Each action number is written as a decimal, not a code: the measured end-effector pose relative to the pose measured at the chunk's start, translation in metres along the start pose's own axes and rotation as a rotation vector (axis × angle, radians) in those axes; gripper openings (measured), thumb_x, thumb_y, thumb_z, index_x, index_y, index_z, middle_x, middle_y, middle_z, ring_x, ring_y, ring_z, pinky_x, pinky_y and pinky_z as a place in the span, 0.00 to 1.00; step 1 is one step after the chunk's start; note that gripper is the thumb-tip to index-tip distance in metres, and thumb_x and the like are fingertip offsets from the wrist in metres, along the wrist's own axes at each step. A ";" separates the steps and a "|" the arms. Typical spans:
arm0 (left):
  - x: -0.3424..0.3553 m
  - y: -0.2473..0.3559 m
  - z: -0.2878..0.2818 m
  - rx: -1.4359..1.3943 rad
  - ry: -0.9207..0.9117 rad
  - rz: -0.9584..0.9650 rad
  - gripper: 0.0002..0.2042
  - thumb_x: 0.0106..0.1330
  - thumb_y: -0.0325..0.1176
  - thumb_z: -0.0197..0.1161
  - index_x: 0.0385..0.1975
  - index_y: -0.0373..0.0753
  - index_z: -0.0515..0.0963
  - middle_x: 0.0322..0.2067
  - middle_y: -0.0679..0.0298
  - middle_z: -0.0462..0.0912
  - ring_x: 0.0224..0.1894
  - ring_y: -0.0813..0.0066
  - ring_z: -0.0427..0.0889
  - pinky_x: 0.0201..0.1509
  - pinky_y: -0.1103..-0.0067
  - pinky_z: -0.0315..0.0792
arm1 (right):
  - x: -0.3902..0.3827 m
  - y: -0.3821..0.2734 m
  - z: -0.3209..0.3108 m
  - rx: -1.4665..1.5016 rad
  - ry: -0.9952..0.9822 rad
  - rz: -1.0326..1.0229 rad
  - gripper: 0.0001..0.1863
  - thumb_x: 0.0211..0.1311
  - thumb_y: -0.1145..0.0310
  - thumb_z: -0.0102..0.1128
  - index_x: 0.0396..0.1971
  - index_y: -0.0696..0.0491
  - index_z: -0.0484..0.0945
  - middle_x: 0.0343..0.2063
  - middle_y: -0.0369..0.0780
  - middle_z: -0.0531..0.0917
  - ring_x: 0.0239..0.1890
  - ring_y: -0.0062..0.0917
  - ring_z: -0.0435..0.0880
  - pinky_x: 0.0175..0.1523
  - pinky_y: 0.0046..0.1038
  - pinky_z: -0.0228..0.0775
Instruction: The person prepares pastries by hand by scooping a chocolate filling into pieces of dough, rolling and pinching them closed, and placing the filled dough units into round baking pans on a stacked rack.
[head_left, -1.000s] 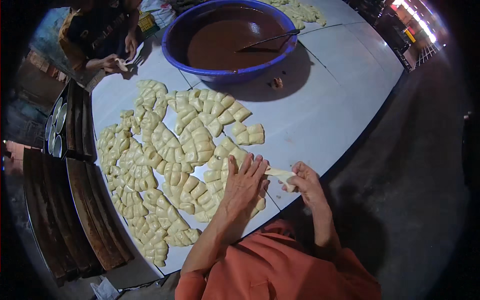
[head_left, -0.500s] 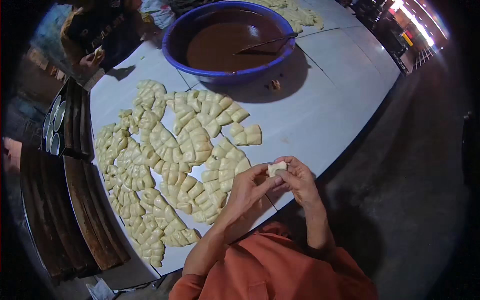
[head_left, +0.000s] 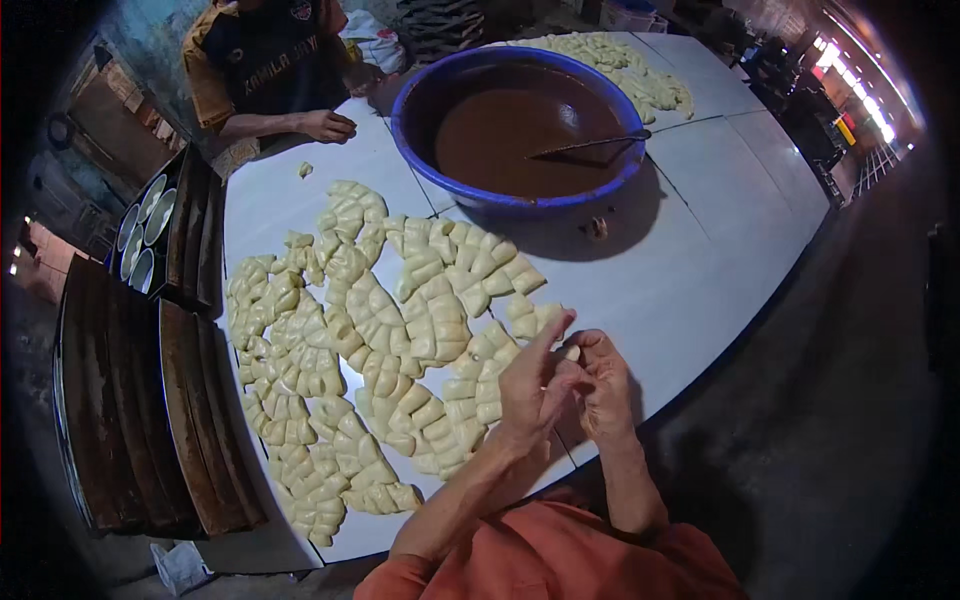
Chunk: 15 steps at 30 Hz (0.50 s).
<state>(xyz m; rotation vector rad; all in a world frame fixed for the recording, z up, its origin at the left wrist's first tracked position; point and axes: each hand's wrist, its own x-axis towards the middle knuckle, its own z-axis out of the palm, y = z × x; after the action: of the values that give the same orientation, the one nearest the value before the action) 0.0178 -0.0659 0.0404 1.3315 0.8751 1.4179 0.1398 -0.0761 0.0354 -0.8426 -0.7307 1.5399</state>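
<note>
Near the table's front edge my two hands meet over a small piece of pale dough [head_left: 572, 353]. My right hand [head_left: 605, 390] has its fingers curled round the dough, which is mostly hidden. My left hand [head_left: 538, 388] is turned on edge against it, its fingers stretched out and its thumb reaching toward the right hand. To the left, the table carries a wide spread of cut, glossy dough pieces [head_left: 433, 320] clinging together in clumps. One small clump [head_left: 528, 316] lies just beyond my left hand.
A blue basin [head_left: 520, 203] of brown liquid with a ladle-like tool [head_left: 590, 145] stands at the back. More dough [head_left: 625, 70] lies behind it. Dark racks [head_left: 115, 400] and round tins [head_left: 150, 220] flank the left edge. Across the table, a person rests a hand [head_left: 328, 126] there.
My left hand's fingers have straightened from a pinch on the dough. The other person's raised hand has come down to the table, and a small dough bit lies near it. My view has shifted.
</note>
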 end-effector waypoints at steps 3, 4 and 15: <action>0.009 -0.026 0.014 -0.029 0.105 0.248 0.28 0.66 0.42 0.64 0.60 0.27 0.69 0.54 0.47 0.79 0.51 0.64 0.82 0.53 0.75 0.75 | 0.008 -0.014 0.030 0.304 0.098 0.098 0.13 0.62 0.76 0.62 0.45 0.55 0.73 0.40 0.35 0.78 0.39 0.16 0.77 0.42 0.19 0.72; 0.012 -0.030 0.020 -0.185 0.138 0.235 0.29 0.66 0.41 0.65 0.61 0.28 0.68 0.55 0.46 0.77 0.54 0.63 0.80 0.56 0.75 0.74 | 0.013 -0.016 0.029 0.369 0.095 0.109 0.11 0.64 0.75 0.61 0.45 0.54 0.73 0.39 0.34 0.78 0.39 0.16 0.77 0.44 0.20 0.71; 0.042 -0.023 -0.016 -0.499 0.185 -0.534 0.26 0.71 0.29 0.58 0.67 0.37 0.60 0.55 0.55 0.74 0.48 0.74 0.79 0.50 0.80 0.73 | 0.219 -0.088 0.028 -0.686 -0.167 -0.167 0.09 0.67 0.64 0.57 0.38 0.54 0.74 0.27 0.32 0.77 0.29 0.12 0.73 0.34 0.19 0.67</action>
<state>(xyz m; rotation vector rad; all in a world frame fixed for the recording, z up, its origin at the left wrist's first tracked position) 0.0085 -0.0176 0.0286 0.5444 0.8422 1.2287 0.1497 0.1524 0.0998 -1.1193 -1.4590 1.2190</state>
